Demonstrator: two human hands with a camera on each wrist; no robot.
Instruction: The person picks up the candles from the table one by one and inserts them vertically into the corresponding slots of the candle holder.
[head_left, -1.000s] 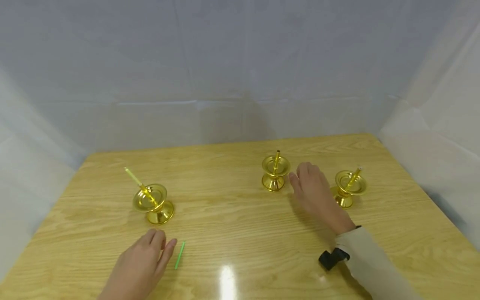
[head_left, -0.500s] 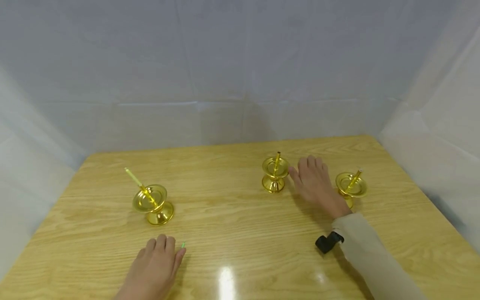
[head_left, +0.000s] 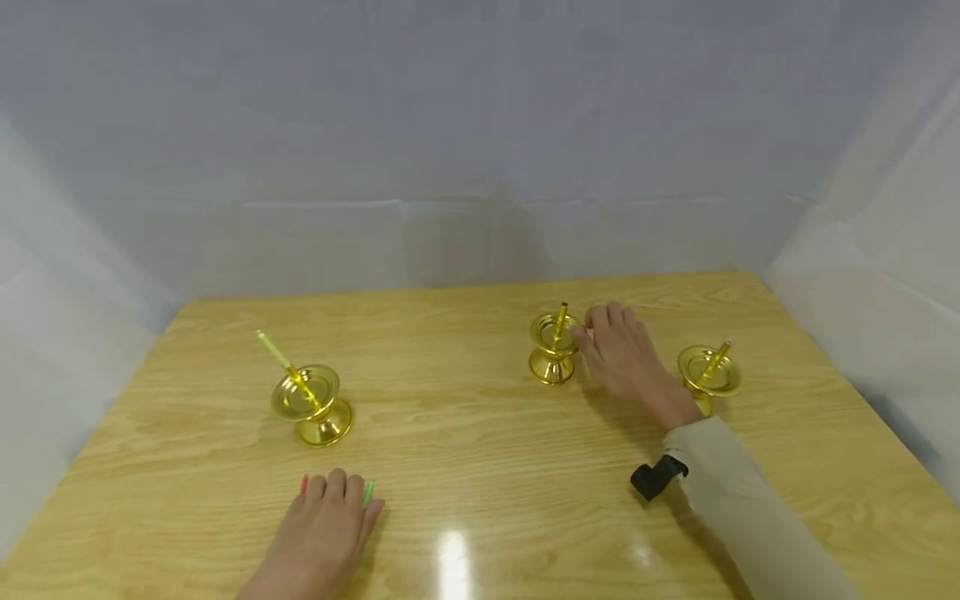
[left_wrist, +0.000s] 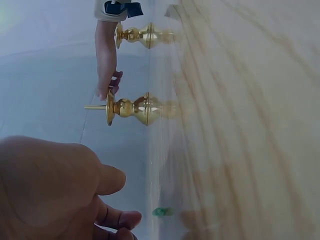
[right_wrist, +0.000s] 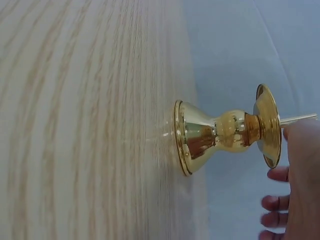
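Low in the head view, the left hand lies flat on the wooden table, fingers straight, covering two thin sticks: only a green tip and a red tip poke out past the fingers. Right of centre, the right hand touches the rim of the middle gold candle holder, thumb at its edge; whether it grips is hard to tell. Two more holders stand at left and right, the right one partly hidden behind the wrist.
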